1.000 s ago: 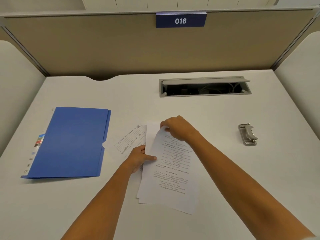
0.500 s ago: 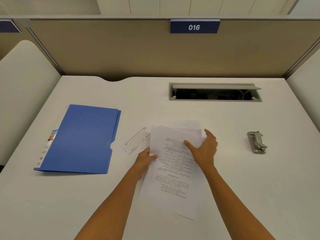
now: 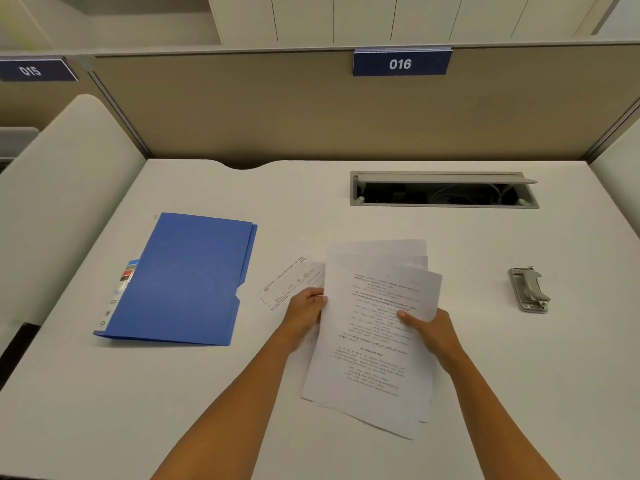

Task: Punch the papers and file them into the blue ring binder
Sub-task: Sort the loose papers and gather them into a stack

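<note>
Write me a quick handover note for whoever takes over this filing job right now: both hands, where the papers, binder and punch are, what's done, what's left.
Left hand: gripping the left edge of the papers.
Right hand: gripping their right edge, thumb on top.
The papers are a loosely fanned stack, not squared up, at the middle of the desk. One printed form lies flat beside the left hand, partly under the stack.
Blue ring binder: closed, flat on the desk, left of the papers.
Hole punch: on the desk to the right, untouched.
Done: papers gathered in hand.
Left: square the stack, punch it, open the binder, file.
</note>
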{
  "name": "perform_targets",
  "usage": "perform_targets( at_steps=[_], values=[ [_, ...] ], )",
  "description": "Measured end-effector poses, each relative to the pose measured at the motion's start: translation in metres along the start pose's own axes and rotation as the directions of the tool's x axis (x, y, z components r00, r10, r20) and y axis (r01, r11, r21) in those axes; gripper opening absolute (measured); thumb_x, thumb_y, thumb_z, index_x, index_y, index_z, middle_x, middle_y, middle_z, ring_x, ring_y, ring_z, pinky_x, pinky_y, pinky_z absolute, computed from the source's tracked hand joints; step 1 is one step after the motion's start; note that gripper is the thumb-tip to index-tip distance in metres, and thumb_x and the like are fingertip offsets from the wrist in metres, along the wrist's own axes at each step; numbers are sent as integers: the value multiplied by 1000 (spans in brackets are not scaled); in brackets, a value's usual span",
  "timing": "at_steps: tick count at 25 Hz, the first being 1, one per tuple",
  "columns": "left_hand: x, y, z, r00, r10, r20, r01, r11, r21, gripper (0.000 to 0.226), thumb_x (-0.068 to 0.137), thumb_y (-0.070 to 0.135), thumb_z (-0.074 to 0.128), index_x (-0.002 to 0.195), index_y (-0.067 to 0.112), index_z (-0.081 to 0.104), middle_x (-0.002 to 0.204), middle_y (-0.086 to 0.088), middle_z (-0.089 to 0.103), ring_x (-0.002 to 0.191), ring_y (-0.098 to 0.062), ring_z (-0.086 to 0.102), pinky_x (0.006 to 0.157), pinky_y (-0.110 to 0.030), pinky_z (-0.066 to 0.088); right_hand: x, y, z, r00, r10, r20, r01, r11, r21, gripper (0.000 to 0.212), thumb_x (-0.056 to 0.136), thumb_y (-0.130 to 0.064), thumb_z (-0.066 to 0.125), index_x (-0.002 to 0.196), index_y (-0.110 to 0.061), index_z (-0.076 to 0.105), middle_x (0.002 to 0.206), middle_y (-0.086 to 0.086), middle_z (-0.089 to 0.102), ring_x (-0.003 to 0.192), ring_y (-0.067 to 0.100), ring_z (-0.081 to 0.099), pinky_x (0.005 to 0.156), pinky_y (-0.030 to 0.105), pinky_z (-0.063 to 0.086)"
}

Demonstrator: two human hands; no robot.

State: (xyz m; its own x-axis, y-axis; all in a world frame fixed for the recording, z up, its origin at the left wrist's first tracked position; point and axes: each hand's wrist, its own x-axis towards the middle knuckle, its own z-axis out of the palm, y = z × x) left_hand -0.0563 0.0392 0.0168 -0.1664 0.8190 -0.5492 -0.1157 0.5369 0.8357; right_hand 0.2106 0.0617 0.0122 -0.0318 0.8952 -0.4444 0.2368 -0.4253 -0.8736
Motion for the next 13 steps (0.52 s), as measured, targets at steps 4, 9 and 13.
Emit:
perform_targets(
  at_steps=[4, 9, 13],
  values=[
    [22, 31, -23, 955, 295, 44, -253, 724, 642, 39, 84, -5, 56, 116, 16, 59, 118, -2, 58, 109, -19, 55, 83, -23, 47, 0, 12, -29, 992, 76, -97, -64, 991, 121, 44, 69, -32, 84, 106, -17, 68, 99, 5, 74, 84, 28, 73, 77, 50, 59],
    [53, 77, -25, 911, 81, 404, -400, -54, 915, 76, 71, 9, 78, 137, 19, 43, 143, 1, 39, 130, -21, 41, 106, -36, 38, 3, 23, -37, 978, 147, -151, -123, 980, 156, 37, 68, -27, 85, 100, -18, 69, 98, 5, 74, 83, 28, 73, 79, 50, 58],
    [69, 91, -8, 892, -46, 451, -448, -236, 862, 102, 55, 26, 94, 140, 19, 37, 141, 1, 39, 122, -23, 48, 101, -39, 45, 7, 28, -36, 980, 109, -165, -92, 990, 104, 36, 69, -29, 84, 100, -22, 67, 99, 1, 73, 85, 25, 72, 77, 44, 59]
  ],
)
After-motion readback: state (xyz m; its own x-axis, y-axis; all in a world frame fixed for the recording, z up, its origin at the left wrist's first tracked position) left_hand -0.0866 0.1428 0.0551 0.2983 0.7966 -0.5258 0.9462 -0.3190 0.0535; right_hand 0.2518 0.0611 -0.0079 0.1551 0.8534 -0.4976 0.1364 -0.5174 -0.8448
